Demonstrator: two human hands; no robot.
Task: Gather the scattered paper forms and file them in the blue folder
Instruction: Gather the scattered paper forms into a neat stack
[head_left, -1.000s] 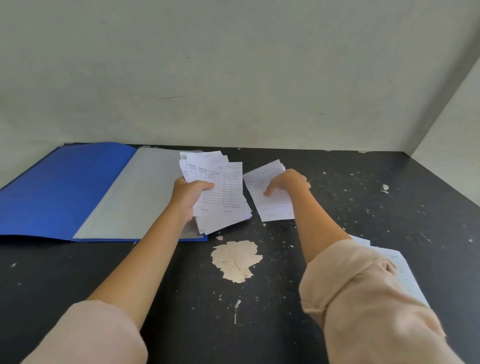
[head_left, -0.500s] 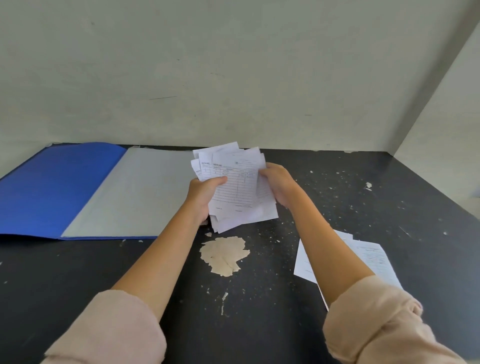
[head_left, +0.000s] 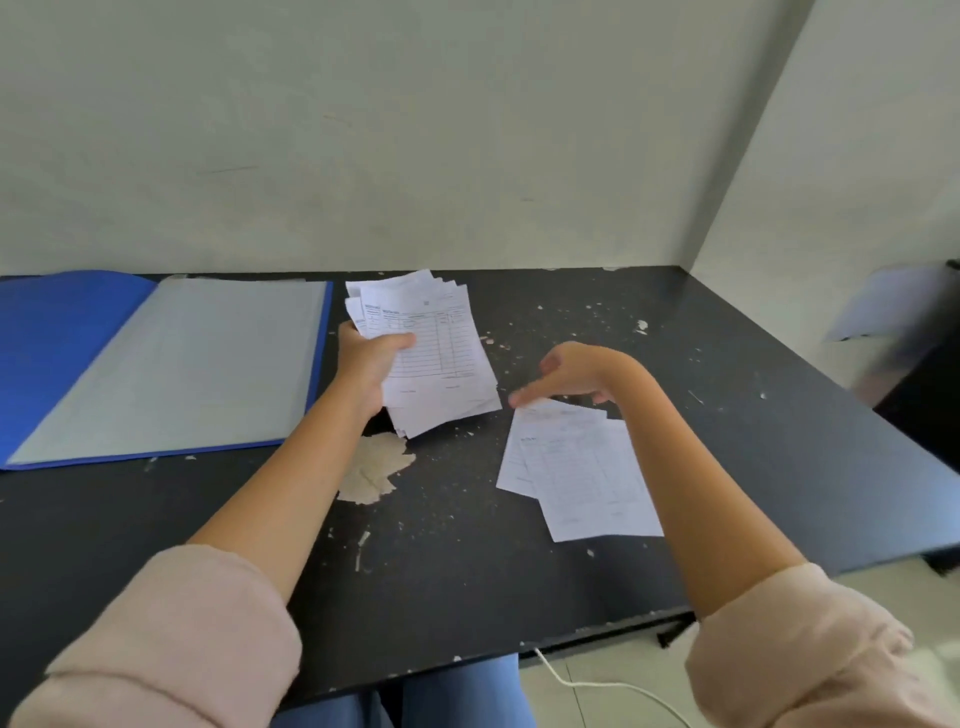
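My left hand (head_left: 370, 358) grips a fanned stack of white printed forms (head_left: 441, 358), held just above the black table to the right of the folder. The blue folder (head_left: 62, 353) lies open at the left, its grey inner page (head_left: 176, 369) facing up. My right hand (head_left: 569, 376) hovers with fingers spread, fingertips at the top edge of loose forms (head_left: 576, 467) lying flat on the table. These loose sheets overlap one another; my right forearm covers their right side.
The black table (head_left: 753, 415) is flecked with white chips and has a pale patch of peeled surface (head_left: 374, 467) near my left forearm. Walls close in behind and at the right. A white cable (head_left: 597, 683) trails on the floor below the table's front edge.
My right hand let go of the stack and moved right and down to the loose forms. The left hand keeps the stack. The view has shifted rightward.
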